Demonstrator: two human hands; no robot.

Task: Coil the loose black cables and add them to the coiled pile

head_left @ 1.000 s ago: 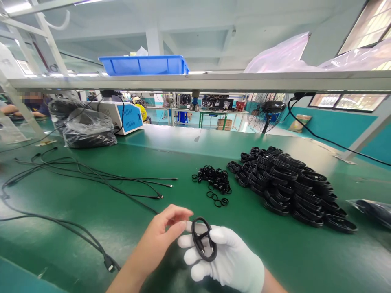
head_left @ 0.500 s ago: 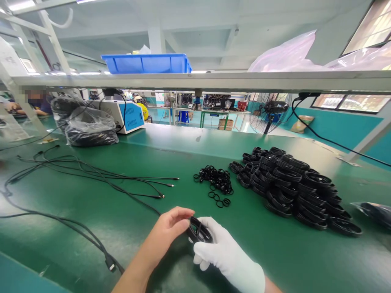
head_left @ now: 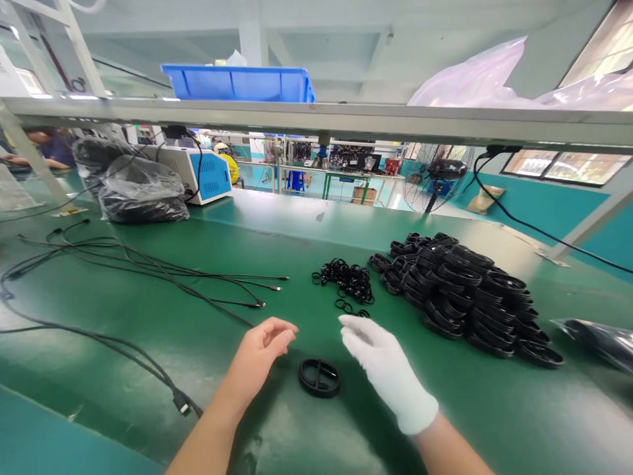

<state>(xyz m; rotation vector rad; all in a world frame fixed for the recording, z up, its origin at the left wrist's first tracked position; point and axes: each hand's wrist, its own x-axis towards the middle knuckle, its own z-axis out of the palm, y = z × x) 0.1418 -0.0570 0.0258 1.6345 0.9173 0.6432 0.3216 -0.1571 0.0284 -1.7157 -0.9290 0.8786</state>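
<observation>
On the green table lies a coiled black cable, with a band across its middle. My bare left hand is to the left of the coil and apart from it, fingers bent with a gap to the thumb. On the other side my white-gloved right hand hovers with its fingers stretched out, holding nothing. Just beyond it are a pile of small black rubber rings and several loose ones. A large heap of coiled black cables rises to the right.
Loose straight black cables spread over the left of the table. Behind them sit a clear plastic bag and a blue-and-white machine. A shelf with a blue bin crosses above. A person is far left.
Both hands have let go of the coiled cable, which now rests on the table. They have moved apart, left hand leftward and right hand rightward. The view has tipped slightly.
</observation>
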